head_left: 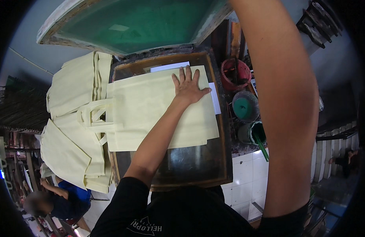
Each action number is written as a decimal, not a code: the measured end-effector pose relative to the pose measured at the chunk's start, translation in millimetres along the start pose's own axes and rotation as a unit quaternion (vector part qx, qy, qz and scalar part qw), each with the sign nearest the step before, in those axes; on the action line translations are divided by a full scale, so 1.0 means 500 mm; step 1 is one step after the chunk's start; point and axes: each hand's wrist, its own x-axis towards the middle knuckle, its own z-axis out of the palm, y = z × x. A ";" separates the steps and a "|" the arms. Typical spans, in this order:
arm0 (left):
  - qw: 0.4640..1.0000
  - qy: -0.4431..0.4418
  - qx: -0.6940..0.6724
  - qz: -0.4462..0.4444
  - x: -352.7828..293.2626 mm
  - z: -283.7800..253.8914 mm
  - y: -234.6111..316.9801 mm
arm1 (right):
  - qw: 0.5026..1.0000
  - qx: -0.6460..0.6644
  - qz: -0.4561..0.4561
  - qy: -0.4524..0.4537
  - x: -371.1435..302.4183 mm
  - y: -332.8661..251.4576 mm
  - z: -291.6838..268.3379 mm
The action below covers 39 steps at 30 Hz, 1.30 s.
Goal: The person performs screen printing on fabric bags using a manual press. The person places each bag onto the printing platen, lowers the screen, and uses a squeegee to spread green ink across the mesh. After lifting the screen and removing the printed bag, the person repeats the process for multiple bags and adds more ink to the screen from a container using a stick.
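My left hand (187, 87) lies flat with fingers spread on a cream cloth tote bag (145, 102), near its far right corner. The bag rests on a dark board (186, 164) with a brown border, and its handles (101, 126) point left. White strips show by its edges, one at the far edge (170, 66) and another at the right side (215, 99). Above the board's far end a printing screen (139, 29) with green mesh is tilted up. My right arm reaches up past the screen's right corner, and that hand is out of the picture.
Stacked cream bags (71, 85) and looser ones (69, 148) crowd the left side. On the right stand a red bucket (242, 73), a tub of green ink (243, 107) and a green-stained pot (249, 134). A person (66, 199) is at lower left.
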 end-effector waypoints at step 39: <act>0.647 -0.007 -0.749 -0.145 -0.645 0.118 -0.185 | 0.944 0.193 0.063 -0.262 -0.653 -0.363 0.106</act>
